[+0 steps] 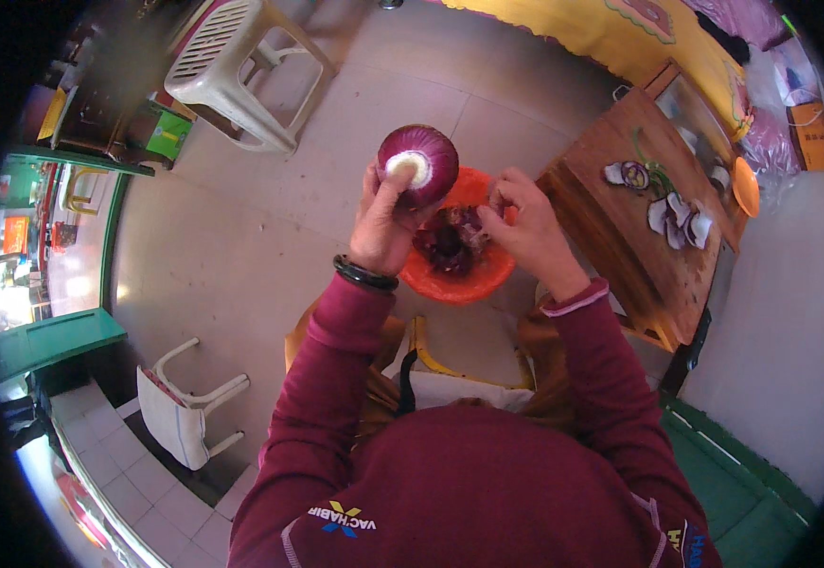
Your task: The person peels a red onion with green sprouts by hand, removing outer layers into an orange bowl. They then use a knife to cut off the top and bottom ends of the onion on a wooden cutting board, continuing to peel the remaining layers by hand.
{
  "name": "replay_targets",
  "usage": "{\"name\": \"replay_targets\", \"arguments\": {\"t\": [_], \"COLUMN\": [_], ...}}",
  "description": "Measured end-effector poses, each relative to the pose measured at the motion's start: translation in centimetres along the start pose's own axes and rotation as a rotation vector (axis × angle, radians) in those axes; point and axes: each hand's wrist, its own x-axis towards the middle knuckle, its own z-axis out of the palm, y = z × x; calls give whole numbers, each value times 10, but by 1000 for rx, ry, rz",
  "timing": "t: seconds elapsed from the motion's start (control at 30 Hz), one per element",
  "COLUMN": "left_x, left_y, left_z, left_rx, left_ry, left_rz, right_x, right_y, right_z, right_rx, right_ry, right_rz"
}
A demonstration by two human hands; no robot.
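My left hand [385,220] grips a large red onion [434,153], with the thumb on its pale round end. To its right, my right hand [525,220] is raised with thumb and fingers drawn together; whether a bit of skin is between them cannot be told. Below both hands, an orange-red plastic basin [461,285] stands on the floor, holding dark purple onion skins [451,248]. On the wooden table [596,192] at the right lie several pale, purple-edged onion pieces [676,220], a cut onion piece [628,175] and some green stalks [653,170].
A white plastic stool [241,78] stands at the upper left, and a small cloth-covered seat [177,419] at the lower left. An orange dish [745,187] is at the table's far right edge. A yellow cloth [561,25] hangs along the top.
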Motion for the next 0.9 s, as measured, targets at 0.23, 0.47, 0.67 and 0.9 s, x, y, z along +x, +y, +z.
{"name": "replay_targets", "arguments": {"t": [0.23,0.47,0.67,0.9], "left_x": [1,-3,-5,-12], "left_y": [1,2,-3,-13], "left_z": [6,10,13,19], "left_rx": [540,650,886,1174], "left_ry": [118,87,16,-113], "left_rz": [245,295,393,530], "right_x": [-7,6,5,8], "right_y": [22,9,-10,-6], "right_z": [18,22,26,19], "right_rx": [-82,390,834,919], "right_ry": [-88,0,-35,-42], "right_rz": [324,220,107,146]}}
